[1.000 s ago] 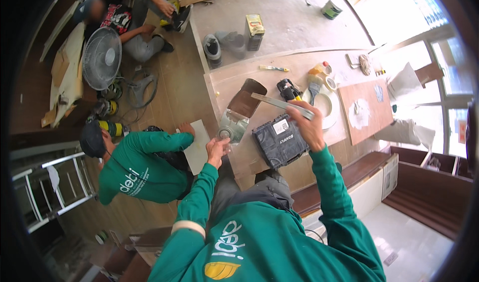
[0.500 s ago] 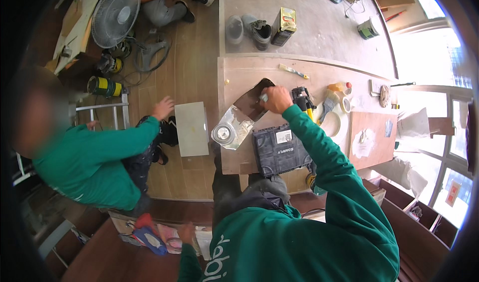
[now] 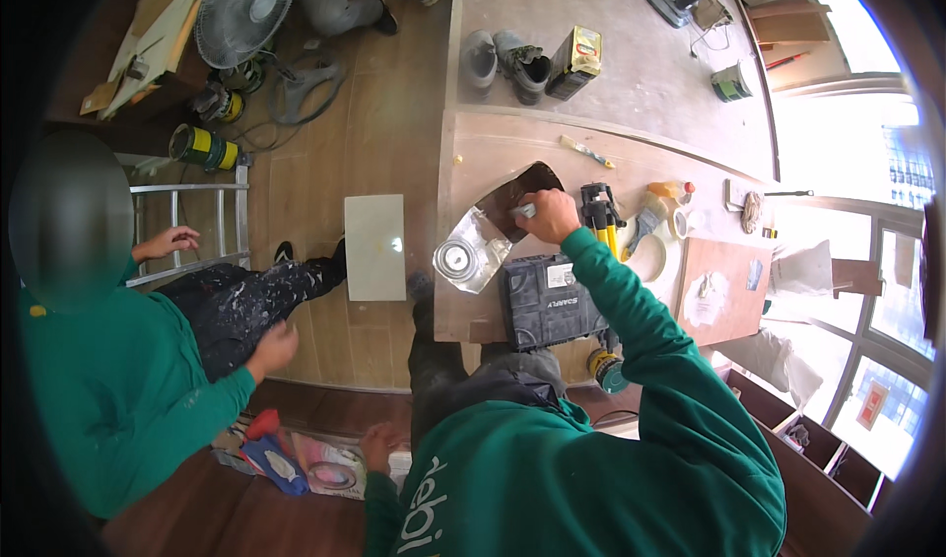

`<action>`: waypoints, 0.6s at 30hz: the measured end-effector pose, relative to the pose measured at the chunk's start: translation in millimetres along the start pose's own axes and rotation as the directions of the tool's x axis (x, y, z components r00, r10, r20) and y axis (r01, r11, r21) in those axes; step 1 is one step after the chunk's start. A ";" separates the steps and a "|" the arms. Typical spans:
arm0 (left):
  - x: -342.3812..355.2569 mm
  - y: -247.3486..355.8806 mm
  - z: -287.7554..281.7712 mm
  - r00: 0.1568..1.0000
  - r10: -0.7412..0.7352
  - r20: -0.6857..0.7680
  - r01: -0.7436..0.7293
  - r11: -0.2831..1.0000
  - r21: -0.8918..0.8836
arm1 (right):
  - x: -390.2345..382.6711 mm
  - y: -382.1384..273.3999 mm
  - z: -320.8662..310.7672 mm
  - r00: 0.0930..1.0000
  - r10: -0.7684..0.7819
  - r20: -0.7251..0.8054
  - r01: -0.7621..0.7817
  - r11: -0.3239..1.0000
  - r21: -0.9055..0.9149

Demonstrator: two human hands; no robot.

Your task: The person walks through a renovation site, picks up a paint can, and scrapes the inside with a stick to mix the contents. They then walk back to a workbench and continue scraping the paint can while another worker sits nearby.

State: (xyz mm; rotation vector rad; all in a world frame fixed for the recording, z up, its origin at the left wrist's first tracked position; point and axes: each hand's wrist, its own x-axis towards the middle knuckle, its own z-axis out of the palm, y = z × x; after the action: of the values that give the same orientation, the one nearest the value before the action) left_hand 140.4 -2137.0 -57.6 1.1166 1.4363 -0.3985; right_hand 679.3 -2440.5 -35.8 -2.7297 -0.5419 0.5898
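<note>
Gripping in the right hand a small grey object, mostly hidden, touching or just above a curved brown sheet on the wooden table, near a dark case, and holding the left hand low beside a pink-and-white packet, grip impossible to tell.

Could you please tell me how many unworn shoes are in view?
2: the nearer shoe is just left of the black-and-gold container, and the farther shoe is left of that one. Others may be hidden.
</note>
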 end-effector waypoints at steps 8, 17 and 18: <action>2.2 61.7 1.4 0.997 -0.024 -0.069 0.024 1.000 0.006 | 2.8 7.5 18.2 0.995 0.023 -0.101 -0.040 0.985 -0.167; 3.0 30.7 -4.0 0.994 -0.108 0.013 0.107 0.993 0.050 | 8.1 7.5 6.3 0.960 0.168 -0.224 -0.161 0.986 0.050; 1.2 32.0 -3.6 0.994 -0.104 0.020 0.103 0.994 0.039 | 4.8 5.9 13.4 0.968 0.166 -0.187 -0.166 0.986 0.015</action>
State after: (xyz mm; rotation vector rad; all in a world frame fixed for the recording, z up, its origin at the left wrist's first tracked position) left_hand 164.1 -2118.4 -46.3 1.0679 1.4761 -0.5117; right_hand 679.1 -2441.0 -51.1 -2.8107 -0.2702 0.3636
